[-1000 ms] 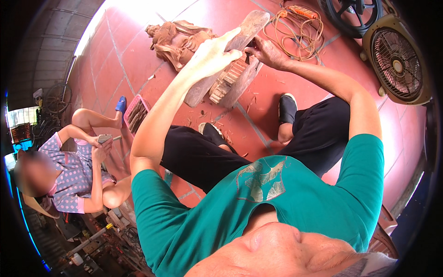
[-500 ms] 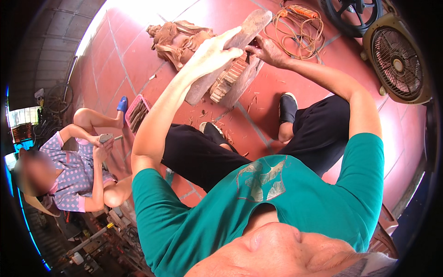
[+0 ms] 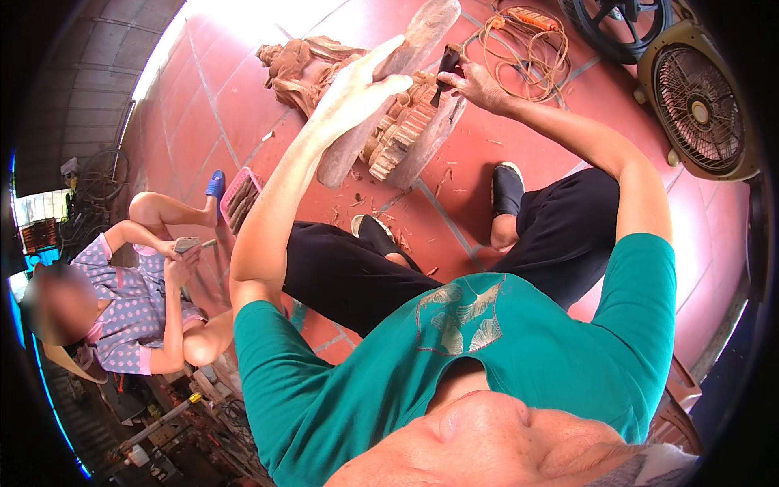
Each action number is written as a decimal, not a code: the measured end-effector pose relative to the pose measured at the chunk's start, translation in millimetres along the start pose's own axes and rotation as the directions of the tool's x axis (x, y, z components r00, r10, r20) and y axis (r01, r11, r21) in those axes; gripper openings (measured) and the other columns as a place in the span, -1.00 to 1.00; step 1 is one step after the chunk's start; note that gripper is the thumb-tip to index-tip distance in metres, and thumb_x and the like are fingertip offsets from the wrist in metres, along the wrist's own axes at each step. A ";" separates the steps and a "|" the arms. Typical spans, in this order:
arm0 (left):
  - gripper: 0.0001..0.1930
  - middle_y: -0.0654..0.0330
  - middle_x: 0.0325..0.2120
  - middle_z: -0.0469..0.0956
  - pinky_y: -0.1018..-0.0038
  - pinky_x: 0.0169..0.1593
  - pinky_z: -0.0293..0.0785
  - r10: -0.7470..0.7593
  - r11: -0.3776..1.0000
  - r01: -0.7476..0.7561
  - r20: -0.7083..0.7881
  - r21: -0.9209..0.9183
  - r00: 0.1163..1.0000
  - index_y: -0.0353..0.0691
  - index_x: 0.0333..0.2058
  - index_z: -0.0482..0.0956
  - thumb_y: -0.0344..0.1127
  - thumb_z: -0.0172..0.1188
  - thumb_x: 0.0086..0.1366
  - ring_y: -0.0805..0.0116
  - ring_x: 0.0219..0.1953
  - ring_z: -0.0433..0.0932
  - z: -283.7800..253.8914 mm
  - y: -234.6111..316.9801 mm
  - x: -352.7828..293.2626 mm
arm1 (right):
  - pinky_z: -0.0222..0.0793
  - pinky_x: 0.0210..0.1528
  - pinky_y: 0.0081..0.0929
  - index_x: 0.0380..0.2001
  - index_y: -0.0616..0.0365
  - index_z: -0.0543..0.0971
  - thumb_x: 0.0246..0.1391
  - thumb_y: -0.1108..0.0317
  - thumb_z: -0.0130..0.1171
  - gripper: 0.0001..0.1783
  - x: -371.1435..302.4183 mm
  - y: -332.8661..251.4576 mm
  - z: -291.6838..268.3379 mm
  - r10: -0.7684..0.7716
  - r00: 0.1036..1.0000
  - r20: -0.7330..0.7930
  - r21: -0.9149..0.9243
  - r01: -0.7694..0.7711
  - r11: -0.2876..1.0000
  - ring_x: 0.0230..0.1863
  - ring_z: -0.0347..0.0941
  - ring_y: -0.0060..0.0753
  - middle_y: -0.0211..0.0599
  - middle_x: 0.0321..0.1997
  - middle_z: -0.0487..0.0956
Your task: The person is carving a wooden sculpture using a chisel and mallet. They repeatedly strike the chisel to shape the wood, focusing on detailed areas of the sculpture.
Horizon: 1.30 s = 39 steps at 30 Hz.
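My left hand (image 3: pixel 355 96) grips a long greyish wooden board (image 3: pixel 426 32), its thumb over one side and the fingers along the other. Close to the board lies a carved brown wood piece (image 3: pixel 403 134) with a ribbed end. A second weathered board (image 3: pixel 430 142) lies along its right side. My right hand (image 3: pixel 479 84) is closed round a short dark-handled tool (image 3: pixel 448 69), held upright with its narrow lower end at the carved piece. What the tip touches is too small to tell.
A carved wooden figure (image 3: pixel 304 69) lies beyond my left hand. Wood chips litter the red tiles. An orange power strip (image 3: pixel 531 18) with coiled cord, a box fan (image 3: pixel 698 109) and a wheel stand at right. At left a person sits with a phone (image 3: pixel 187 243) beside a pink basket (image 3: pixel 238 191).
My left hand and the board have shifted slightly left. My right hand has turned and moved a little right, so the dark tool now shows more upright.
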<state>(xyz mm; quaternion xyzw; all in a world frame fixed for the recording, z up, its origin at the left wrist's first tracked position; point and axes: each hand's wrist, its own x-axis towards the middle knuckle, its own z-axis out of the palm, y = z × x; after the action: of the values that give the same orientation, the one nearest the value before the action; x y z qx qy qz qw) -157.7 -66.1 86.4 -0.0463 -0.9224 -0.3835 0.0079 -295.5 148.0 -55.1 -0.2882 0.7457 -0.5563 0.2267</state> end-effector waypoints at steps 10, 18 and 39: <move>-0.34 0.02 0.25 0.41 0.37 0.20 0.45 0.085 0.992 -0.093 -0.092 -0.082 0.992 -0.14 0.38 0.25 -0.20 0.25 0.37 0.31 0.21 0.45 -2.4 37.0 -2.5 | 0.60 -0.20 -0.47 0.09 0.36 0.41 0.30 0.16 0.19 -0.50 6.0 8.1 1.2 -0.084 0.996 0.035 -0.102 0.087 0.991 -0.18 0.64 -0.39 -0.12 -0.13 0.65; -0.33 0.00 0.21 0.46 0.33 0.20 0.45 0.108 0.984 -0.124 -0.125 -0.129 0.986 -0.11 0.38 0.24 -0.20 0.27 0.35 0.26 0.17 0.50 -1.3 41.5 -6.2 | 0.49 -0.09 -0.21 0.02 0.34 0.46 0.22 0.14 0.25 -0.50 4.7 10.4 10.9 -0.253 0.967 -0.034 -0.215 0.240 0.946 -0.16 0.64 0.00 0.08 -0.19 0.67; -0.28 -0.19 0.00 0.58 0.17 0.17 0.43 -0.014 0.989 -0.008 0.145 0.150 0.989 -0.07 0.37 0.23 -0.08 0.21 0.27 -0.05 0.05 0.59 7.5 26.2 3.5 | 0.54 -0.27 -0.17 -0.01 0.36 0.45 0.23 0.02 0.22 -0.43 17.1 26.2 17.5 -0.392 0.919 -0.031 -0.363 0.355 0.861 -0.30 0.66 -0.04 0.08 -0.27 0.66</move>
<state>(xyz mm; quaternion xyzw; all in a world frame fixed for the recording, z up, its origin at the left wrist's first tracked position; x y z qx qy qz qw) -158.6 -42.2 99.8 -0.0719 -0.9468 -0.3086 -0.0569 -301.1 129.7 -85.4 -0.4337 0.7731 -0.4623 0.0205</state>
